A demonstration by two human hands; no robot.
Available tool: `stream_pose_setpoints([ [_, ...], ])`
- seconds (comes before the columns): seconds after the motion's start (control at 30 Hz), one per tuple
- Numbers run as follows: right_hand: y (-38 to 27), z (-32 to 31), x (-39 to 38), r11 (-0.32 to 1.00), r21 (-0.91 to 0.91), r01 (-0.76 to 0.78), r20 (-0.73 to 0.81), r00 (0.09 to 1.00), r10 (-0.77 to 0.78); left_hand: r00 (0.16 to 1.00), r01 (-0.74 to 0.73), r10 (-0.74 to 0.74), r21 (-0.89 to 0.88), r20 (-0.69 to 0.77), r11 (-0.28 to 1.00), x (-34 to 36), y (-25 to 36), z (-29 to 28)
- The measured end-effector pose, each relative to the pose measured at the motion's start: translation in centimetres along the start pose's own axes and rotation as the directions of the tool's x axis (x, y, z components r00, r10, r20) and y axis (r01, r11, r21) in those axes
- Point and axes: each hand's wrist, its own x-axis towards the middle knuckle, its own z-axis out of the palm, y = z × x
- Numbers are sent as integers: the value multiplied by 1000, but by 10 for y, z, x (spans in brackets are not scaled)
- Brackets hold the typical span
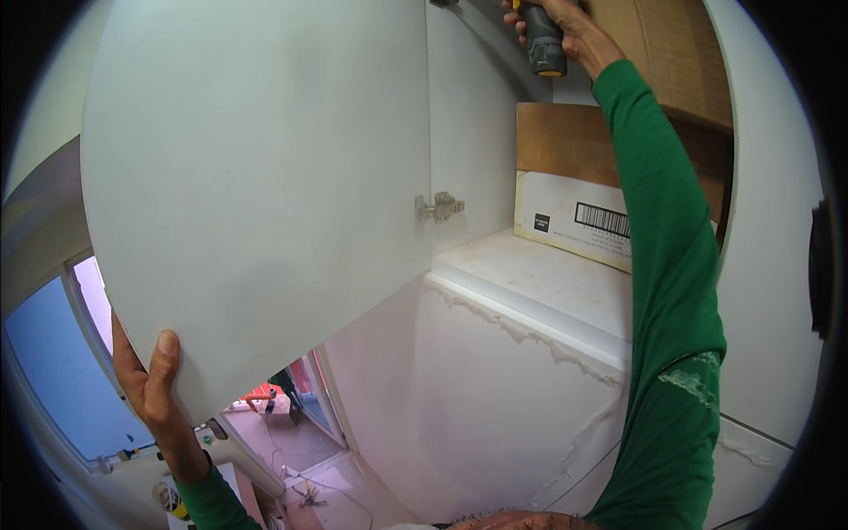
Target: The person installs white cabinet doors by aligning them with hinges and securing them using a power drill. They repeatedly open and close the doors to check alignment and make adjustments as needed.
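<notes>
A large pale cabinet door point(265, 177) stands swung out, filling the left and middle of the head view. My left hand point(155, 380) is closed round its lower left edge, thumb on the near face and fingers hidden behind. Up at the top edge, my right hand point(572, 25) grips the handle of a dark grey cordless drill point(545, 49) with yellow parts. The drill's front end is out of view. A metal hinge point(442, 208) joins door and cabinet side wall at mid height. Part of another hinge point(444, 3) shows at the top, left of the drill.
Inside the cabinet, a white and brown cardboard box point(556, 208) sits on the white shelf point(521, 269), with a larger brown box point(671, 53) above. Rough filler lines the shelf's underside. Below left are a doorway, a cable on the floor point(353, 499) and a blue window panel point(57, 362).
</notes>
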Motion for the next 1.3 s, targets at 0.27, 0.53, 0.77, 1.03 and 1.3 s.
stream_pose_setpoints([
  [0.27, 3, -2, 4, 999, 45, -5, 28, 1000, 3, 998, -35, 33, 41, 62, 999, 8, -11, -8],
  [0.53, 0, -13, 19, 993, 122, -6, 61, 998, -1, 995, 67, -67, 8, 68, 998, 8, -21, -17],
  [0.77, -7, -17, 23, 997, 34, -73, 44, 996, 71, 1000, 9, -9, -47, 4, 999, 6, -26, -11],
  [1.03, -10, -18, 24, 999, -47, -6, 29, 1000, 7, 993, 38, -36, -19, 116, 999, 12, -40, -32],
  [1.3, -14, -14, 13, 983, -183, 1, -47, 999, -10, 999, 12, -11, -42, 38, 999, 9, -32, -17],
])
